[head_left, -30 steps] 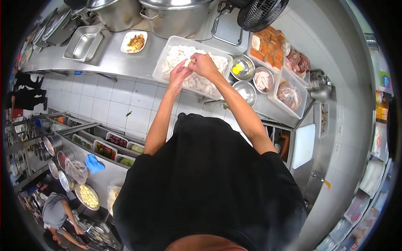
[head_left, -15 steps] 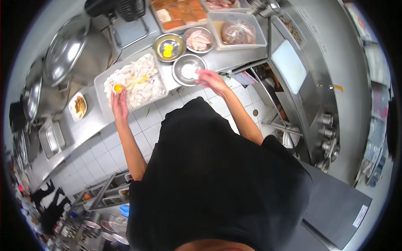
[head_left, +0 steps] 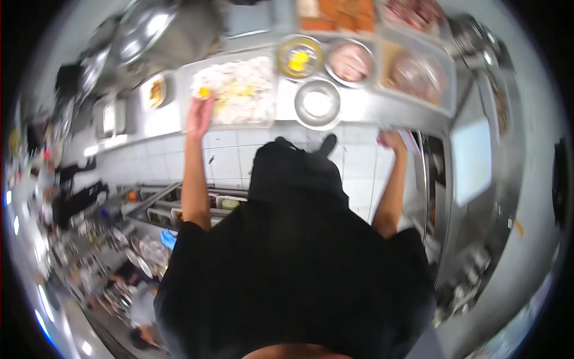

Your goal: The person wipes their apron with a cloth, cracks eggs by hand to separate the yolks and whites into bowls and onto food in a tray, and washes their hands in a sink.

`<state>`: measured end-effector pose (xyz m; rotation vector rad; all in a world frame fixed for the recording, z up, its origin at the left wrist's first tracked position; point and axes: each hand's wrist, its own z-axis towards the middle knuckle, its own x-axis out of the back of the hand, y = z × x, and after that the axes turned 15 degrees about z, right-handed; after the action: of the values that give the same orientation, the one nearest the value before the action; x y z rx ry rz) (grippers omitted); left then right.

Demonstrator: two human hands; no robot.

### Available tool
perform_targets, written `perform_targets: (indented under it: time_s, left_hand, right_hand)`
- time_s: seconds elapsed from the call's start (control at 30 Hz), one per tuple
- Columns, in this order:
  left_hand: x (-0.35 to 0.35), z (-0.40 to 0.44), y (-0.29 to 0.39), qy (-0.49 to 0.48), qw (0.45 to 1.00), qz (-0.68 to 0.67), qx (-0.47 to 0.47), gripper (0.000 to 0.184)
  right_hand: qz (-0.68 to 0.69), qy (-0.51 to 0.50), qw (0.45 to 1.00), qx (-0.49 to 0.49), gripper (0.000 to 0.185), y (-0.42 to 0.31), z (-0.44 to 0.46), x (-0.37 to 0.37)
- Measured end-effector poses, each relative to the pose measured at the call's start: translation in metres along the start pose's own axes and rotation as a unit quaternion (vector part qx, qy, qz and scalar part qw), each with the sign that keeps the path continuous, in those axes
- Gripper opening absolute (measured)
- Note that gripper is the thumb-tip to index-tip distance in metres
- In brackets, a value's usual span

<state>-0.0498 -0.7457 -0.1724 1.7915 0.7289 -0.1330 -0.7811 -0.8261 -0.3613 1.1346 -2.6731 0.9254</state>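
My left hand (head_left: pixel 201 116) is over the left edge of a clear tray (head_left: pixel 186 107) filled with pale, sliced pieces. At its fingertips is a bright egg yolk (head_left: pixel 204 93); whether a shell is around it is too blurred to tell. More yellow egg (head_left: pixel 244 91) lies on the pale pieces. My right hand (head_left: pixel 391 140) hangs past the counter's front edge, smeared by motion, so its fingers and anything in them cannot be made out. Between my hands stands a steel bowl (head_left: pixel 302 115) with something white inside. Behind it, another bowl (head_left: pixel 281 66) contains yellow yolks.
A steel bowl of pale meat (head_left: pixel 350 61) and a plastic tub with a bagged item (head_left: pixel 417 75) stand to the right. Orange fillets (head_left: pixel 344 15) sit behind. A small white dish (head_left: pixel 154 91) and large steel pots (head_left: pixel 173 36) are leftward. People are at lower left.
My right hand has left the steel bowl and moved right, off the counter's edge. My left hand stays at the tray with the yolk. The whole view has turned and shifted.
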Motion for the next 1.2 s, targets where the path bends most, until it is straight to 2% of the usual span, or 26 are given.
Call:
perform_targets:
  time_s: [0.03,0.07,0.13,0.17,0.23,0.27,0.3,0.43,0.5,0.6,0.67,0.7,0.73,0.8,0.87,0.97,1.03,1.2]
  left_hand:
    - [-0.011,-0.001,0.004,0.014,1.000,0.021,-0.017,0.045]
    - [-0.022,-0.007,0.008,0.028,0.999,0.041,-0.023,0.048]
    - [-0.034,-0.017,0.012,0.034,0.999,0.034,-0.018,0.050]
    - [-0.038,-0.011,0.020,0.023,0.999,0.029,-0.018,0.052]
    - [-0.038,-0.011,0.028,0.011,0.999,0.050,-0.011,0.051]
    - [-0.038,-0.012,0.030,0.007,0.998,0.059,-0.008,0.051]
    - [-0.037,-0.011,0.034,0.008,0.997,0.071,-0.011,0.049]
    - [-0.042,-0.017,0.067,-0.025,0.977,0.209,-0.015,0.047]
    - [-0.036,-0.008,0.074,-0.046,0.934,0.349,-0.068,0.044]
    - [-0.035,-0.003,0.083,-0.030,0.846,0.511,-0.153,0.040]
    - [-0.047,-0.014,0.105,-0.014,0.781,0.594,-0.194,0.040]
    - [-0.046,-0.014,0.109,-0.010,0.777,0.594,-0.208,0.041]
    - [-0.042,-0.013,0.112,-0.003,0.784,0.581,-0.217,0.041]
    - [-0.031,-0.010,0.117,0.014,0.801,0.553,-0.230,0.040]
    - [-0.023,-0.015,0.130,0.025,0.841,0.498,-0.210,0.040]
    - [-0.016,-0.030,0.147,0.033,0.888,0.419,-0.185,0.040]
    - [-0.006,-0.032,0.145,0.026,0.886,0.423,-0.187,0.040]
    - [0.013,-0.030,0.121,0.020,0.894,0.410,-0.178,0.040]
  right_hand:
    - [0.190,-0.016,0.981,0.039,0.031,-0.089,-0.095,0.002]
    - [0.180,-0.004,0.981,0.071,0.034,-0.136,-0.137,-0.007]
    - [0.245,-0.080,0.951,0.170,0.035,-0.240,-0.199,-0.038]
    - [0.286,-0.110,0.922,0.237,0.036,-0.281,-0.212,-0.062]
    - [0.351,-0.159,0.885,0.264,0.035,-0.345,-0.197,-0.120]
    - [0.336,-0.177,0.887,0.262,0.037,-0.381,-0.188,-0.151]
    - [0.382,-0.219,0.849,0.292,0.039,-0.409,-0.170,-0.186]
    - [0.527,-0.299,0.776,0.177,0.039,-0.496,-0.092,-0.314]
    - [0.607,-0.321,0.718,0.111,0.037,-0.519,-0.070,-0.350]
    - [0.679,-0.279,0.668,0.121,0.034,-0.540,-0.078,-0.367]
    - [0.686,-0.258,0.668,0.126,0.033,-0.541,-0.063,-0.378]
    - [0.684,-0.255,0.671,0.128,0.034,-0.539,-0.055,-0.378]
    - [0.682,-0.250,0.675,0.128,0.034,-0.535,-0.051,-0.378]
    - [0.636,-0.224,0.720,0.163,0.036,-0.540,-0.067,-0.364]
    - [0.595,-0.204,0.753,0.193,0.037,-0.550,-0.087,-0.345]
    - [0.558,-0.208,0.769,0.233,0.041,-0.568,-0.140,-0.314]
    - [0.542,-0.209,0.777,0.243,0.041,-0.572,-0.150,-0.311]
    - [0.536,-0.139,0.815,0.169,0.035,-0.534,-0.062,-0.350]
